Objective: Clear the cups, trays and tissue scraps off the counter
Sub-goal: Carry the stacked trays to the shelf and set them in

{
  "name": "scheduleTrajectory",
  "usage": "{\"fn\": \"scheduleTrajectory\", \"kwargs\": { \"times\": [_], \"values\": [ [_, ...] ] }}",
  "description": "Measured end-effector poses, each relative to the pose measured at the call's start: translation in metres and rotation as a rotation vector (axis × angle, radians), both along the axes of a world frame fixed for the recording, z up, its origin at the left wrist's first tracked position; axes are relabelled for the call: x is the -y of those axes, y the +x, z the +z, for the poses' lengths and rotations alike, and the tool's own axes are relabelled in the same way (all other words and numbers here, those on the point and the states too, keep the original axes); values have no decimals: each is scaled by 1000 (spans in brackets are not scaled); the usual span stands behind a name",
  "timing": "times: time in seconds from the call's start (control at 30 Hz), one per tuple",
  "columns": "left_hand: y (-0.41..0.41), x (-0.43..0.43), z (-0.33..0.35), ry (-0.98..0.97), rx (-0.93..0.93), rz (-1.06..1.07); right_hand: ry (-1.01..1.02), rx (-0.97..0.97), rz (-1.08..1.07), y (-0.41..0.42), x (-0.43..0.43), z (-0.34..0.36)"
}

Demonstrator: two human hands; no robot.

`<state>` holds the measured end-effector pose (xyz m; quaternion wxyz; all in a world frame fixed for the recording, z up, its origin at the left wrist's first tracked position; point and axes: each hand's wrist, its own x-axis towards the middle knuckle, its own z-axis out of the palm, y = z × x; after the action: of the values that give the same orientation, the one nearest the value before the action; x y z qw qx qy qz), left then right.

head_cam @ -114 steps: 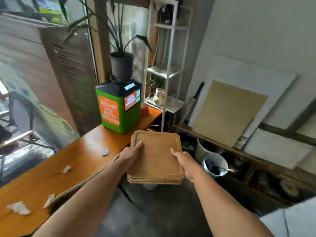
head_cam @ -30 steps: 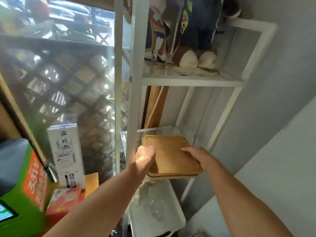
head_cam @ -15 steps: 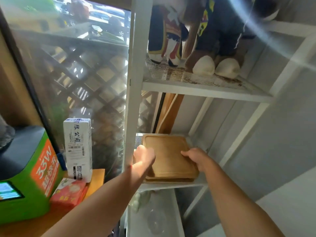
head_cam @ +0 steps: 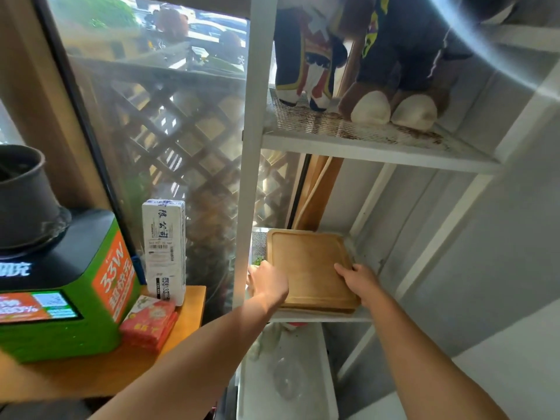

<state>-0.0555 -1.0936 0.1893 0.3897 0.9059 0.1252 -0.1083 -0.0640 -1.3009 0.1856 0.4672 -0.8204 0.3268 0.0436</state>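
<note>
A stack of wooden trays (head_cam: 309, 268) lies flat on the middle mesh shelf (head_cam: 318, 318) of a white metal rack. My left hand (head_cam: 268, 284) is curled on the stack's left edge, just right of the rack's front post (head_cam: 251, 147). On the stack's right edge rests my right hand (head_cam: 359, 281), thumb on top. The end of the orange wooden counter (head_cam: 91, 377) shows at lower left; no cups or tissue scraps are in view.
On the counter stand a green machine (head_cam: 60, 313) with a dark plant pot (head_cam: 24, 201) on top, a white carton (head_cam: 165, 250) and a red packet (head_cam: 150, 324). Plush toys (head_cam: 394, 71) sit on the upper shelf. A white lower shelf (head_cam: 288, 383) lies below. Window glass is behind.
I carried the trays from beside the counter to the rack and slid them deeper onto the middle shelf, where they now rest flat. Both hands stay at the edges.
</note>
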Motion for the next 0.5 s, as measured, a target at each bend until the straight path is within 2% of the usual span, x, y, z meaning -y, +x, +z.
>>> {"fn": "scheduleTrajectory", "kwargs": {
  "times": [0.17, 0.33, 0.43, 0.5],
  "values": [
    [-31, -7, 6, 26, 9, -51, -112, 13, -25, -33, -10, -1],
    [-70, -19, 18, -233, -39, -14, -186, -44, -94, -72, -30, 7],
    [-98, -38, 20, -234, -59, -161, -311, -60, -112, -100, -60, 12],
    [-119, -65, 21, -264, -25, -208, -452, -109, -27, -117, -92, 11]
  ]
}}
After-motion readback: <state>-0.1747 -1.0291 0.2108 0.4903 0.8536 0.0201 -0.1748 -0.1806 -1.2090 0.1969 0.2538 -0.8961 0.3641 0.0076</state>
